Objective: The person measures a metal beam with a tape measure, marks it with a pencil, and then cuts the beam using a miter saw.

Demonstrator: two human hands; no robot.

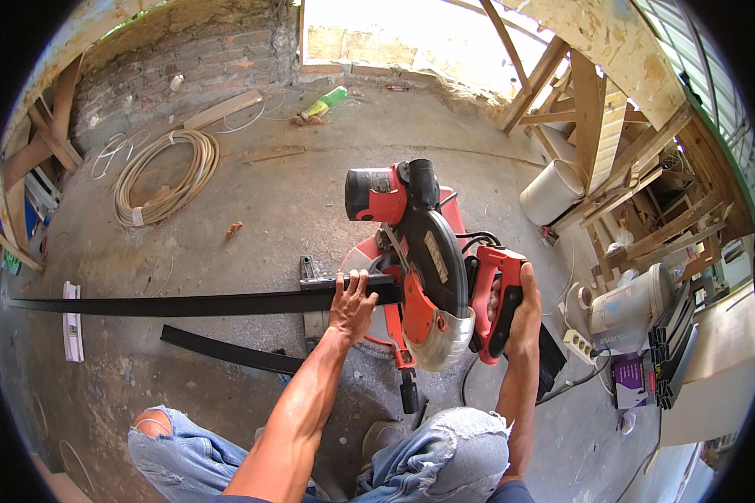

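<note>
A red and black miter saw [434, 268] stands on the concrete floor in front of my knees, its head lowered over the base. My right hand [518, 314] is wrapped round the saw's red and black handle [498, 298]. With its fingers over the top, my left hand [352, 303] presses a long black bar [201, 303] against the saw's fence, left of the blade guard. The bar reaches far to the left, across a white support piece [73, 323]. A shorter black strip [226, 350] lies nearer to me, its right end hidden behind my forearm.
A coiled hose [166, 178] and a green bottle [327, 101] lie farther off. To the right are a power strip [577, 344], a paint bucket [629, 308], a purple box [632, 381] and stacked black profiles [674, 344]. Wooden planks [591, 117] lean at the far right.
</note>
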